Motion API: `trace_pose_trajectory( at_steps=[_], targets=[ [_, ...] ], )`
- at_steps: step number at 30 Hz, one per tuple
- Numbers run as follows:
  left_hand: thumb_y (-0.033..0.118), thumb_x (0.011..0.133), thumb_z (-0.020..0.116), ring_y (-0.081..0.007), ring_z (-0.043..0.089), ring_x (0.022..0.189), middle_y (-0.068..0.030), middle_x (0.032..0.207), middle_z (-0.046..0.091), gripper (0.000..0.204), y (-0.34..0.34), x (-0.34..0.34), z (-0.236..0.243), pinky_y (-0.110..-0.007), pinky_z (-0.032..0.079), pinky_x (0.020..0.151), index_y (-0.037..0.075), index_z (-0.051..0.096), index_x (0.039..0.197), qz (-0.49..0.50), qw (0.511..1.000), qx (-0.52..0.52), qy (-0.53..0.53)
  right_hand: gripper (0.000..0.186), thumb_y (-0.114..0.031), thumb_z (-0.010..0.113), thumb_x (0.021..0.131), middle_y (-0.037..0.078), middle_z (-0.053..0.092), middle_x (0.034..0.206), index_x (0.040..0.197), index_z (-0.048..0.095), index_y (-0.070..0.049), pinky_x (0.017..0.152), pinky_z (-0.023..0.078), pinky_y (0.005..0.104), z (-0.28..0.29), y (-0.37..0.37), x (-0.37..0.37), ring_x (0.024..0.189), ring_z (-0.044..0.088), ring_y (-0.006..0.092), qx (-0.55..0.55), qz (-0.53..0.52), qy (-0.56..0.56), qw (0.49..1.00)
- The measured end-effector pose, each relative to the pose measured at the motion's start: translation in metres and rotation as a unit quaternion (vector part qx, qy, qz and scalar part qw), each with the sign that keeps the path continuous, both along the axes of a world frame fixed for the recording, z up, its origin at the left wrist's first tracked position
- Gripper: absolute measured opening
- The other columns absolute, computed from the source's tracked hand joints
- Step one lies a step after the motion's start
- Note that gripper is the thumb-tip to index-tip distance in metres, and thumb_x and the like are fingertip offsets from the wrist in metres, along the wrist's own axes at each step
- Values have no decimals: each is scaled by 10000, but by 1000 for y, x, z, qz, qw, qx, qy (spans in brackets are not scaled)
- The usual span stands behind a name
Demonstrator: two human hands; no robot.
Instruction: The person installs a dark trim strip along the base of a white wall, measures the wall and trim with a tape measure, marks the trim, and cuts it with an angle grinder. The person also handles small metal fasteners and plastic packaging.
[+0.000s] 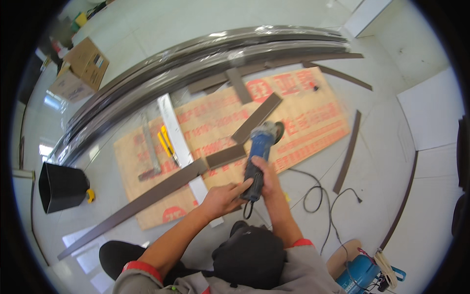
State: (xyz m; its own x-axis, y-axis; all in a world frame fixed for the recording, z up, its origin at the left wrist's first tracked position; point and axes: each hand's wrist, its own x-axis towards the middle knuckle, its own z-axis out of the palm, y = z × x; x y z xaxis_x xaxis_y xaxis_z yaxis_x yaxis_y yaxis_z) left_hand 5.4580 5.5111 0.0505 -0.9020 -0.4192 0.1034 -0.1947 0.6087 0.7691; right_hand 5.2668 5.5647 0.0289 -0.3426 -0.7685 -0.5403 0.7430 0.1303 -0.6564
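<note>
My right hand (pixel 267 177) is wrapped around the body of a blue and black angle grinder (pixel 262 144), held over the printed sheet with its disc end pointing away from me. My left hand (pixel 226 200) grips the black rear end, one finger lying along the handle. Just left of the grinder is a short brown strip (pixel 225 157). Another brown piece (pixel 257 117) lies beyond it, slanting up to the right. A long brown strip (pixel 132 210) runs toward the lower left, crossing over a white bar (pixel 174 130).
Red-printed tan sheet (pixel 313 122) lies on the tiles, bearing a yellow utility knife (pixel 165 141) and a metal square (pixel 150 144). Plastic-wrapped profiles (pixel 196 61) curve behind. A black bin (pixel 63 187) and tape measure (pixel 90 196) sit left; a cord (pixel 330 210) loops right.
</note>
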Motion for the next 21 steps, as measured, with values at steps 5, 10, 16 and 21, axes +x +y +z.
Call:
trace_pose_trajectory(
  at_steps=[5,10,16,21],
  targets=[
    [193,873,743,-312,655,833,-137,946,651,691,14,-1,1,-384,521,750,182,458,1502,6,980,200,22,346,-264,683,893,114,664,868,1066,595,22,633,574,328,-6,13,-2,708,660,203,-38,-9,-54,998],
    [117,899,698,-288,652,893,-136,992,650,665,30,-11,2,-354,527,799,184,448,1511,30,964,260,56,344,-256,688,891,124,664,871,1057,594,30,630,578,318,-6,23,-9,711,665,204,-29,-46,-38,998],
    [229,850,759,-284,680,780,-81,907,655,703,8,-18,15,-384,543,660,127,469,1482,-66,995,-64,-24,356,-285,681,894,107,657,864,1054,600,23,621,576,314,4,22,-13,715,667,198,17,-31,-31,999],
    [411,824,731,-271,631,651,-71,754,573,703,-1,-28,7,-411,480,546,124,491,1420,-76,979,-181,60,279,-250,697,875,89,642,783,974,608,-4,579,555,305,-16,27,-25,637,640,180,6,-1,-50,999]
  ],
)
